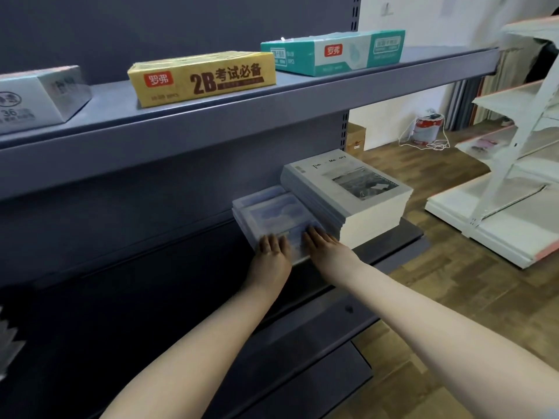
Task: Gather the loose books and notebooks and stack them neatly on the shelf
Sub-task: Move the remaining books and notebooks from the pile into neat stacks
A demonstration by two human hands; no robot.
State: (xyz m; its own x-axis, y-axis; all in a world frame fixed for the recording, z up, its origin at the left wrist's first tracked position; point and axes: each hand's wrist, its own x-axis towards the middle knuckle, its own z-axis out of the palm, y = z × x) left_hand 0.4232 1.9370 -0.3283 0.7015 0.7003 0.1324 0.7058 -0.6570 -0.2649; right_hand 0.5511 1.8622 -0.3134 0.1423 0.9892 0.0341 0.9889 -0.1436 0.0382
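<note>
Squaring step: notebook pile [272,211] on lower shelf [406,234], just left of book stack [348,189], is pressed by flat, ungripping left hand [273,248] and right hand [323,244]; edges to be nudged flush next.

The left hand [273,249] and the right hand [320,244] cover the near edge of the low stack of blue notebooks [269,211], whose cover print is too blurred to read. Just right of the right hand, the middle letters of the title on the tall stack of grey books [348,189] cannot be read. Far up and left of the left hand, the picture's edge cuts off a grey box [39,96]. The same edge cuts a pale jagged object [7,343] lower down. Above both hands, the small print on the yellow box [201,78] is illegible.
</note>
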